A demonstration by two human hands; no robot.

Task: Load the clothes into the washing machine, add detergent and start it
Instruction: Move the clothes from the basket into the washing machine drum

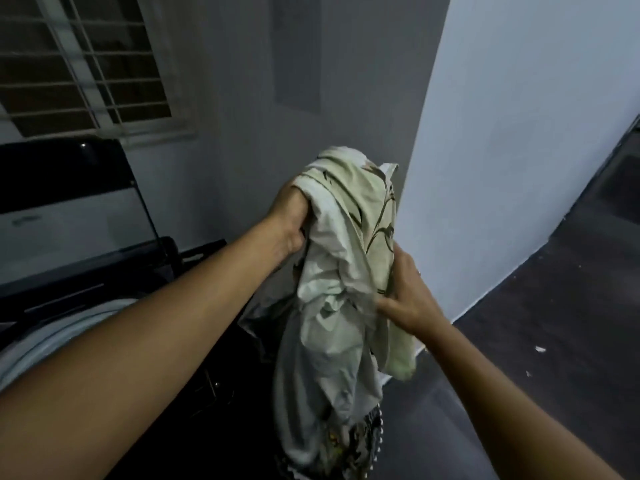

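Two bare arms hold a pale bundle of clothes (346, 254) in mid-air, to the right of the open washer (69, 330) and not yet over its drum. The left hand (292, 216) grips the top, fingers curled into the cloth. The right hand (408, 299) pinches a fold at the side. Long ends hang low; they could catch on the washer's edge or slip to the floor (519, 341), since only the top looks firmly held.

Both bare arms reach forward. The left arm stretches up from the lower left, and the left hand (290, 216) is the higher one, its fingers curled into the top of a pale clothes bundle (346, 271). The right hand (407, 296) sits lower, thumb and fingers gripping the bundle's side.
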